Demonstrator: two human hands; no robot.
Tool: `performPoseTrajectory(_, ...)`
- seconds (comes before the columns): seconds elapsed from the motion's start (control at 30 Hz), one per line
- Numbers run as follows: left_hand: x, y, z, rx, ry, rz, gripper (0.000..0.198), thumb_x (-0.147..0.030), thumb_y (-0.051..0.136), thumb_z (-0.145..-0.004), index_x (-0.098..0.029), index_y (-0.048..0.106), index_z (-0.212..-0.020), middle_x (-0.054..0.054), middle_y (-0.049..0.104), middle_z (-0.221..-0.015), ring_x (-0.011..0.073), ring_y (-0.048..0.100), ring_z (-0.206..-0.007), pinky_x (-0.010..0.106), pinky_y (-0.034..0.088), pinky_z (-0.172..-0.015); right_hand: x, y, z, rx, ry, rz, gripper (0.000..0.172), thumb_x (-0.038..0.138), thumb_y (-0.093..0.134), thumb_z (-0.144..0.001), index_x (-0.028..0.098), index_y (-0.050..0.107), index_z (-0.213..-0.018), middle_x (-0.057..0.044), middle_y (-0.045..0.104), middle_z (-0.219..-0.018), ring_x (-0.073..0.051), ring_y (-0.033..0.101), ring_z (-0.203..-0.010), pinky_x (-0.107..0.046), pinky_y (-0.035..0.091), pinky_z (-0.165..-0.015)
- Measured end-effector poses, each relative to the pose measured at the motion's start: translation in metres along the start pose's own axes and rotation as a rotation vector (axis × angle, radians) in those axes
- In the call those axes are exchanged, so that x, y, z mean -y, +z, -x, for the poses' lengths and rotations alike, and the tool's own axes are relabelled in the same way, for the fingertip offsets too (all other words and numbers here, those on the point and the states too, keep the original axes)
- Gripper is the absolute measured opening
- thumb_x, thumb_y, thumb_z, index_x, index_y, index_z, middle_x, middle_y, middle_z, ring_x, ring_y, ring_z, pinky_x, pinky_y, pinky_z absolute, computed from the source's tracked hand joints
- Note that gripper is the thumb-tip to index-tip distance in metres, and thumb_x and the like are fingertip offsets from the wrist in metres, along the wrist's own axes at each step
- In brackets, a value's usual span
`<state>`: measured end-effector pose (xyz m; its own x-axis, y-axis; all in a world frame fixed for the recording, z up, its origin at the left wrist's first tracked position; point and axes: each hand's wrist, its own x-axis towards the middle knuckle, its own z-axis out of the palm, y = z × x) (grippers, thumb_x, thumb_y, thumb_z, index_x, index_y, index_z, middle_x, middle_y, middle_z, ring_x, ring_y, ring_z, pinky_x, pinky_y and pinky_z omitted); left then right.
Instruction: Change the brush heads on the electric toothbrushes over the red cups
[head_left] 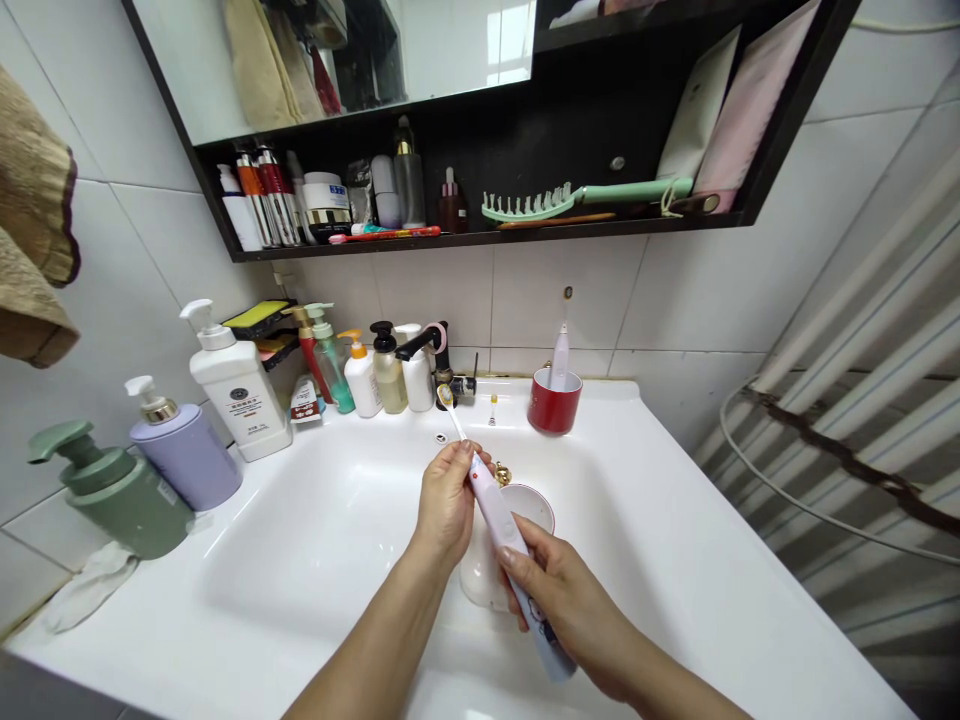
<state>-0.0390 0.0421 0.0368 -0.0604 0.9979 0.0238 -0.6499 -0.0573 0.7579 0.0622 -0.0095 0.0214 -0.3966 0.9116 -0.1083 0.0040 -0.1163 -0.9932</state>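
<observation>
Over the white sink I hold an electric toothbrush [491, 505] with a pink-to-blue body, tilted with its bristles toward the faucet. My left hand [448, 500] pinches it where the brush head [453, 412] meets the body. Around the lower body wrap the fingers of my right hand [551, 575]. Beneath the toothbrush a white cup [530, 503] lies in the basin, partly hidden by my hands. Behind them stands the black faucet [442, 365] with a pink ring on it. A second electric toothbrush [561, 350] stands upright in a red cup [555, 402] on the sink's back ledge.
Several pump bottles line the left side, among them a green one [124, 490], a purple one [187, 455] and a white one [240, 390]. A black shelf [600, 120] overhead holds a green hairbrush [536, 203]. A folded white hose [847, 400] hangs at right.
</observation>
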Motion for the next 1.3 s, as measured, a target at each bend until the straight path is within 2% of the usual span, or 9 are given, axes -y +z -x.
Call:
performPoseTrajectory(0.2,0.003,-0.002,-0.003,-0.052,0.016,0.01,0.013,-0.025,0.051,-0.06,-0.013,0.047,-0.061,-0.002,0.051,-0.053,0.0055,0.048,-0.051,0.019,0.038,-0.057,-0.003,-0.004,-0.004,-0.086,-0.087,0.181,0.036,0.029,0.041,-0.069,0.022,0.04,-0.103,0.004,0.037,-0.054,-0.007,0.037,-0.046,-0.019,0.034,-0.041)
performPoseTrajectory(0.37,0.003,-0.002,-0.003,-0.08,0.038,0.046,0.012,-0.024,0.051,-0.059,-0.013,0.045,-0.06,-0.003,0.049,-0.051,0.0051,0.046,-0.048,0.019,0.037,-0.054,-0.001,-0.004,-0.002,-0.062,-0.066,0.24,0.036,0.03,0.036,-0.071,0.023,0.037,-0.106,0.005,0.037,-0.051,-0.008,0.038,-0.042,-0.019,0.035,-0.038)
performPoseTrajectory(0.5,0.005,-0.002,-0.001,-0.082,0.059,0.064,0.012,-0.024,0.05,-0.06,-0.014,0.045,-0.062,-0.003,0.048,-0.052,0.0057,0.046,-0.048,0.019,0.036,-0.051,0.001,-0.003,0.0,-0.139,-0.145,0.366,0.035,0.028,0.039,-0.069,0.024,0.04,-0.104,0.004,0.04,-0.05,-0.008,0.04,-0.042,-0.019,0.035,-0.041)
performPoseTrajectory(0.7,0.007,-0.001,-0.002,-0.104,0.063,0.075,0.013,-0.025,0.051,-0.058,-0.014,0.044,-0.06,-0.004,0.045,-0.049,0.0047,0.044,-0.044,0.018,0.034,-0.048,-0.001,0.001,0.0,-0.037,-0.028,0.171,0.035,0.031,0.038,-0.069,0.023,0.04,-0.103,0.005,0.039,-0.055,-0.006,0.04,-0.038,-0.019,0.036,-0.036)
performPoseTrajectory(0.9,0.006,-0.001,-0.004,-0.116,0.047,0.081,0.014,-0.025,0.051,-0.058,-0.014,0.043,-0.06,-0.004,0.045,-0.049,0.0047,0.043,-0.044,0.018,0.034,-0.047,-0.005,0.001,0.0,-0.064,-0.024,0.163,0.036,0.03,0.039,-0.069,0.022,0.04,-0.103,0.006,0.038,-0.048,-0.006,0.038,-0.036,-0.017,0.034,-0.034)
performPoseTrajectory(1.0,0.005,0.0,-0.002,-0.071,0.018,0.076,0.014,-0.026,0.049,-0.061,-0.014,0.043,-0.062,-0.004,0.045,-0.049,0.0052,0.043,-0.045,0.018,0.035,-0.049,-0.007,0.001,-0.001,-0.061,-0.03,0.107,0.033,0.03,0.04,-0.069,0.022,0.041,-0.101,0.005,0.039,-0.053,-0.005,0.039,-0.037,-0.018,0.034,-0.035)
performPoseTrajectory(1.07,0.008,0.002,0.003,-0.006,-0.071,0.053,0.019,-0.033,0.046,-0.064,-0.014,0.045,-0.066,-0.002,0.047,-0.053,0.0068,0.045,-0.05,0.019,0.035,-0.05,-0.005,-0.001,-0.002,-0.09,-0.069,0.036,0.033,0.03,0.04,-0.069,0.02,0.041,-0.1,0.004,0.04,-0.056,-0.006,0.04,-0.039,-0.019,0.036,-0.037)
performPoseTrajectory(1.2,0.025,0.01,0.022,0.139,-0.318,-0.007,0.034,-0.045,0.037,-0.066,-0.014,0.046,-0.077,0.001,0.049,-0.063,0.0077,0.045,-0.051,0.018,0.031,-0.042,0.005,-0.01,-0.006,-0.242,-0.167,-0.101,0.034,0.033,0.038,-0.071,0.019,0.039,-0.102,0.002,0.047,-0.06,-0.007,0.042,-0.046,-0.021,0.038,-0.046)
performPoseTrajectory(1.3,0.039,0.015,0.036,0.25,-0.348,-0.09,0.032,-0.042,0.038,-0.067,-0.017,0.044,-0.088,0.001,0.049,-0.067,0.0079,0.045,-0.052,0.019,0.032,-0.045,0.014,-0.019,-0.007,-0.38,-0.212,-0.113,0.037,0.034,0.043,-0.068,0.019,0.04,-0.101,-0.001,0.053,-0.073,-0.008,0.046,-0.05,-0.021,0.04,-0.05)
